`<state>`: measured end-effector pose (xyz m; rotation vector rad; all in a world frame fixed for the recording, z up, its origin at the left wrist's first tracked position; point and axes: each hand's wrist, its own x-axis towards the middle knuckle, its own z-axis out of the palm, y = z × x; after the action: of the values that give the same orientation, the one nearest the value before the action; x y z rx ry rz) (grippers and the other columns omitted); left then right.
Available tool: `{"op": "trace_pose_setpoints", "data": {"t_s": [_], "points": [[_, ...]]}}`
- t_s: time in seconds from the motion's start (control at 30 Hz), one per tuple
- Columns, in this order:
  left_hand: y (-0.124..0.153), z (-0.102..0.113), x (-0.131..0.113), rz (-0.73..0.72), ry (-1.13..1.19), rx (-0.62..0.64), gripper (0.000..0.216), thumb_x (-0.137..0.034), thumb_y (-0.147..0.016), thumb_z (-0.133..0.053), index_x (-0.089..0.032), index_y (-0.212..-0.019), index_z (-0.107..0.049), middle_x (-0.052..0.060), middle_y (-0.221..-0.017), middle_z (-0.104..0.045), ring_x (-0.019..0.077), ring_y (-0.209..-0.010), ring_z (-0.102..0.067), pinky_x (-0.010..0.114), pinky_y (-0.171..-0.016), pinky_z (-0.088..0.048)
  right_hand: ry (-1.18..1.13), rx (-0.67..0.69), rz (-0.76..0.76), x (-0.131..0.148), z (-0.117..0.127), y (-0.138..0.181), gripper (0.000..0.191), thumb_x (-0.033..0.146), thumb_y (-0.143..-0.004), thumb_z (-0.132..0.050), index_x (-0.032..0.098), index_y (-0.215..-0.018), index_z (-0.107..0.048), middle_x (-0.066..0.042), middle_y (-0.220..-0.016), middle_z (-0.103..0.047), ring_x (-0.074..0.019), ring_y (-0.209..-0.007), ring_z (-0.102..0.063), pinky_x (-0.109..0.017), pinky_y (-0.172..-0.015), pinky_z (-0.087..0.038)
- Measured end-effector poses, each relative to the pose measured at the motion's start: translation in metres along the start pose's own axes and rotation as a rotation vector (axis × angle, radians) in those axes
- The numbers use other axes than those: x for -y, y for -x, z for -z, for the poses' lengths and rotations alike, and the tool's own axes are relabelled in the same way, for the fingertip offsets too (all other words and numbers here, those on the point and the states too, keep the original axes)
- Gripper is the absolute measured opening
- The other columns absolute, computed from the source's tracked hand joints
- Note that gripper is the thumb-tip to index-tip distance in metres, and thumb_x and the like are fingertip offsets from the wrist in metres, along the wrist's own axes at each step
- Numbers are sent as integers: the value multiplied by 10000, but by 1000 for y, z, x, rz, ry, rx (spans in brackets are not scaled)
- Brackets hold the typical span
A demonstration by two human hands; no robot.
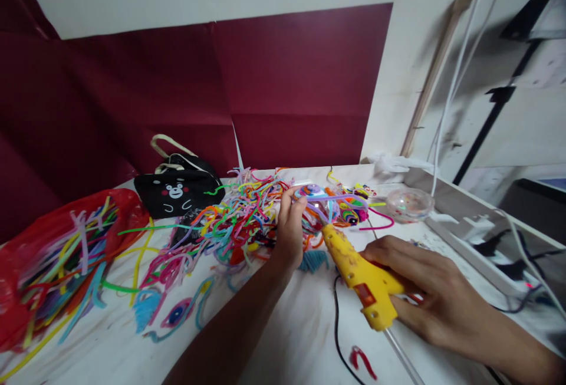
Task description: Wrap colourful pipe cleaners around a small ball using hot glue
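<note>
My right hand [420,282] grips a yellow glue gun [360,276], its nozzle pointing up-left toward a small multicoloured pipe-cleaner piece [340,205]. My left hand [289,229] is closed on a purple pipe cleaner of that piece, thumb on top, just left of the nozzle. Behind and left of the left hand lies a tangled heap of coloured pipe cleaners [234,217] on the white table [287,338]. The gun's black cord [338,326] runs toward me.
A red plastic bag [57,255] of pipe cleaners lies at the left. A black bear-face pouch [177,190] sits behind the heap. A clear round dish [409,203] and a white power strip [475,249] are at the right. Dark red paper covers the wall.
</note>
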<state>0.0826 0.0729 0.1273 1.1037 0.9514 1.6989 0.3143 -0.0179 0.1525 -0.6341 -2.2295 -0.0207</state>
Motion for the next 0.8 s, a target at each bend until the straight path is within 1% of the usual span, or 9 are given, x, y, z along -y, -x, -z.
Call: {"op": "trace_pose_setpoints", "data": {"t_s": [0.17,0.3,0.4,0.47,0.6,0.67,0.73,0.8], "points": [[-1,-1,0,35,52,-44,367,-454,-903,-735,-296,-1232,-700,47,-1094,-807,278,-1044,-777,371,-945,-613,-3,-1,-2,-1,-1,1,266,242,-1124,-672,312,-1380,-671,-37,-1043,-861,-205,-794,-880,-252,-701,-727],[-3,-1,-1,96,109,-58,374,-441,-873,-746,-296,-1213,-688,34,-1090,-807,277,-1083,-789,366,-984,-611,36,-11,0,-3,0,4,303,215,-1099,-650,311,-1386,-658,-72,-1107,-878,-228,-882,-910,-254,-735,-740],[-3,-2,-4,138,151,-53,395,-446,-860,-771,-289,-1213,-691,23,-1077,-816,279,-1078,-813,375,-985,-622,55,-8,11,-4,0,4,316,205,-1066,-662,305,-1366,-654,-70,-1103,-880,-229,-903,-917,-254,-763,-746],[-3,-3,-6,171,188,-61,420,-437,-850,-797,-282,-1229,-704,19,-1106,-833,282,-1098,-835,377,-988,-635,73,-24,27,-4,0,2,338,197,-1043,-669,300,-1365,-662,-74,-1108,-885,-237,-918,-924,-264,-779,-752],[-4,-3,-8,247,289,-78,437,-379,-819,-847,-278,-1223,-715,9,-1092,-861,292,-1134,-869,378,-999,-668,88,-52,30,-4,1,1,362,155,-1004,-660,297,-1336,-686,-89,-1093,-880,-249,-880,-915,-268,-699,-732],[-6,-2,-7,281,331,-46,435,-387,-804,-878,-272,-1190,-713,17,-1072,-866,308,-1139,-878,391,-1003,-685,65,-34,2,-5,3,3,399,117,-977,-649,305,-1328,-684,-88,-1104,-871,-243,-869,-902,-258,-662,-711],[-9,0,-5,298,359,-30,449,-416,-792,-904,-267,-1169,-713,27,-1066,-863,316,-1133,-881,397,-993,-697,8,5,-51,-7,5,8,427,112,-964,-658,322,-1335,-685,-91,-1139,-862,-249,-899,-892,-262,-641,-693],[-14,3,-3,292,364,-63,454,-419,-784,-914,-269,-1163,-715,35,-1084,-858,303,-1144,-874,381,-991,-697,-86,98,-137,-9,4,15,387,136,-971,-684,334,-1303,-704,-88,-1138,-845,-261,-901,-868,-287,-631,-675]]}}
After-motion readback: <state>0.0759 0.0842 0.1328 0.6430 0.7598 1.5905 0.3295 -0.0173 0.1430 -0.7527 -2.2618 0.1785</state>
